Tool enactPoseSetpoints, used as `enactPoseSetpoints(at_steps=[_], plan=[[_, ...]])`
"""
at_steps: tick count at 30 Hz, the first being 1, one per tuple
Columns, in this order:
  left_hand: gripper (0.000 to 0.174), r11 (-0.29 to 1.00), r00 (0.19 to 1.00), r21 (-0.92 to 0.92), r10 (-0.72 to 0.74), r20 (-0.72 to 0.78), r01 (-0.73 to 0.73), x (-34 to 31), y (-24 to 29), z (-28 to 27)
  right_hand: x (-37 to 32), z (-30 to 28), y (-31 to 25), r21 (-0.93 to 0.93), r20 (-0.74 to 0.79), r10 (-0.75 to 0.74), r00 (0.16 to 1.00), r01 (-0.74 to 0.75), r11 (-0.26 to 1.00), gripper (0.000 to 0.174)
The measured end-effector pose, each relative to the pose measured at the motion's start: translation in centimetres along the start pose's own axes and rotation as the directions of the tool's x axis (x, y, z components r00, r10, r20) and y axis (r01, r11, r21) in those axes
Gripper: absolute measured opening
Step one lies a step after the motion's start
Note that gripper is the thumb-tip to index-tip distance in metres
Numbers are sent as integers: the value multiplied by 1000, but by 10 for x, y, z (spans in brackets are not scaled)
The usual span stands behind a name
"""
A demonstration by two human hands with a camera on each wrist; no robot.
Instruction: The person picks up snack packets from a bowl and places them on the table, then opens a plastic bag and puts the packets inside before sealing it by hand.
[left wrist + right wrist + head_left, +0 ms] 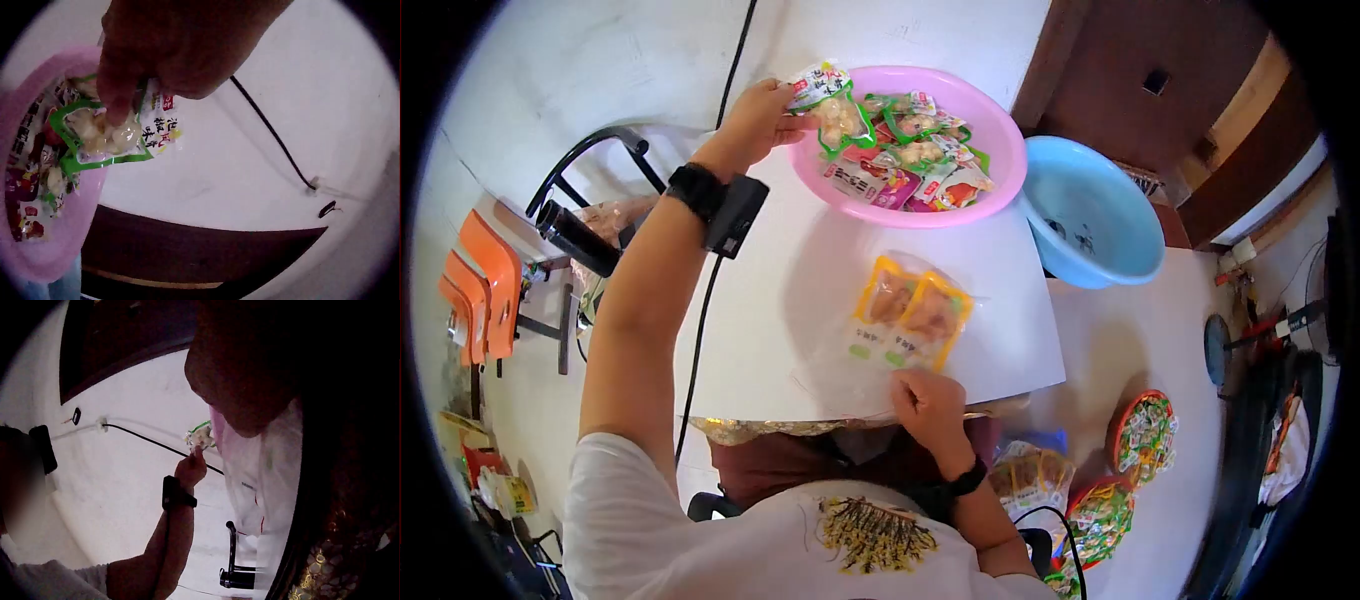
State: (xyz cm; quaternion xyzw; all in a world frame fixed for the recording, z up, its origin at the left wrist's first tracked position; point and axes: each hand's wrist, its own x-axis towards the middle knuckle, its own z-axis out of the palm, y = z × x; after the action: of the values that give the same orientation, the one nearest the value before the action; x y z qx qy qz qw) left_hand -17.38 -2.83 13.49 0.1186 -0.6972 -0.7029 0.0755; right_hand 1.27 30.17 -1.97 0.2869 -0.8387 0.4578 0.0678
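My left hand [758,125] pinches a green-edged snack packet [840,120] at the left rim of the pink basin [1006,180]. Pale rounded pieces show through the packet's window in the left wrist view, with the thumb and fingers across it. Many more packets [920,152] lie heaped in the basin. On the white table, a clear plastic bag [840,375] holds two yellow-edged packets [910,312] side by side. At the bag's near end, my right hand [930,405] is curled and grips its edge; its fingertips are mostly hidden.
A light blue basin [1100,210] stands right of the table, beside the pink one. Baskets of packets [1145,435] and a bag of packets [1032,475] are on the floor at right. A black cable [700,350] runs past the left arm; a black chair [590,165] stands at left.
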Motion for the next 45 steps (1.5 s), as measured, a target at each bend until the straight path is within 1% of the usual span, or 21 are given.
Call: enactPoseSetpoints(at_steps=[4,7,10,11,13,15,19,20,23,24,27,28,29,31,32,35,36,39,42,44,45], plan=[[23,999,999,-32,-26,25,26,-42,1,-28,-3,4,5,-47,-24,-44,999,42,998,5],[23,997,992,-65,-28,125,36,-73,-14,-54,-3,5,4,-46,-51,-58,997,56,997,6],[24,982,988,-190,34,154,-4,-101,-60,-87,-3,6,3,-44,-73,-71,995,68,997,7],[18,968,985,-247,0,173,43,-109,-75,-95,-3,5,2,-47,-55,-62,997,59,997,7],[12,987,988,-122,-89,123,104,-125,-99,-107,-3,4,1,-55,-22,-44,999,43,998,8],[9,994,991,46,-105,83,102,-142,-110,-115,-2,4,0,-63,-23,-42,999,40,997,9],[9,946,988,315,27,152,-74,-150,-118,-135,0,5,-2,-39,-66,-48,997,45,998,11],[6,910,994,404,56,91,-89,-149,-119,-137,0,6,-2,-37,-73,-51,996,49,998,11],[7,895,969,388,247,-24,-218,-156,-105,-129,-1,8,2,-47,-66,-54,996,51,998,8],[8,859,950,441,309,-38,-262,-158,-102,-129,-1,5,1,-63,-42,-48,998,45,997,6],[7,593,859,721,512,7,-359,-179,-103,-112,-3,4,3,-69,-44,-75,996,72,995,5],[10,598,890,713,450,80,-366,-187,-109,-115,-2,5,4,-66,-59,-95,994,91,994,5],[15,597,938,738,314,146,-315,-195,-111,-115,-2,5,4,-70,-70,-104,992,100,993,4],[22,560,969,791,161,188,-246,-205,-115,-114,-3,6,4,-78,-88,-122,989,115,990,4],[27,474,949,822,160,273,-316,-206,-110,-116,-3,7,6,-63,-102,-129,986,123,990,4],[34,411,932,838,200,302,-360,-199,-90,-101,-5,9,9,-34,-115,-132,985,129,991,6],[36,463,930,807,208,303,-366,-195,-74,-85,-5,9,8,-34,-106,-126,986,123,992,6],[34,467,892,760,239,384,-452,-166,-49,-51,-4,4,5,-86,-35,-103,994,99,991,6],[31,413,816,704,303,492,-578,-130,-27,-1,-3,0,4,-98,-38,-108,993,104,990,4],[29,242,710,677,381,593,-695,-96,-27,28,-4,1,5,-77,-60,-116,991,112,991,3],[29,217,697,671,363,619,-709,-81,-25,44,-4,2,6,-64,-64,-119,991,115,991,4]])
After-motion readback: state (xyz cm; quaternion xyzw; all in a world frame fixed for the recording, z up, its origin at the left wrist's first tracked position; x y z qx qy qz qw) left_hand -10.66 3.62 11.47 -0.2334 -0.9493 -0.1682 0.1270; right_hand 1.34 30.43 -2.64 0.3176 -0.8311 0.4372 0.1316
